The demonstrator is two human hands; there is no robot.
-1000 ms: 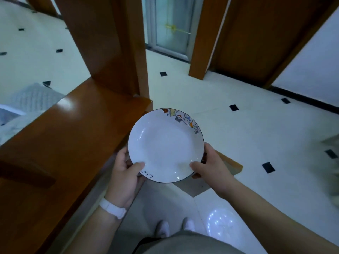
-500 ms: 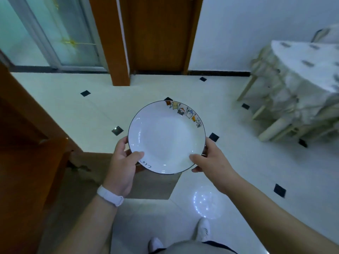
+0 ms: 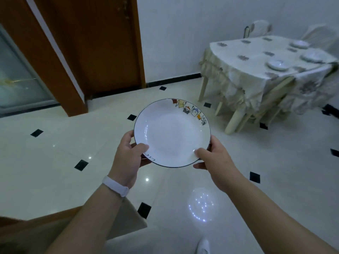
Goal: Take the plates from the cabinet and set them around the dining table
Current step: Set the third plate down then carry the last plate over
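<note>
I hold a white plate (image 3: pixel 172 132) with a dark rim and small cartoon figures along its far edge, level in front of me above the floor. My left hand (image 3: pixel 128 156) grips its near-left rim, thumb on top and fingers underneath. My right hand (image 3: pixel 214 158) grips the near-right rim the same way. The dining table (image 3: pixel 244 74), under a pale flowered cloth, stands at the far right. Three white plates lie on it: one near its front edge (image 3: pixel 277 65), one further right (image 3: pixel 312 56), one at the back (image 3: pixel 300 44).
Covered chairs (image 3: pixel 258 28) stand around the table, one (image 3: pixel 300 92) on its near side. A brown wooden door (image 3: pixel 95 44) and a glass door (image 3: pixel 16 79) are at the far left. Glossy tiled floor (image 3: pixel 73 143) stretches between. A wooden corner (image 3: pixel 55 228) sits at lower left.
My view has swung to the right: the wooden cabinet has left the frame and the dining table with its plates has come into full view. Both hands keep the same hold on the plate.
</note>
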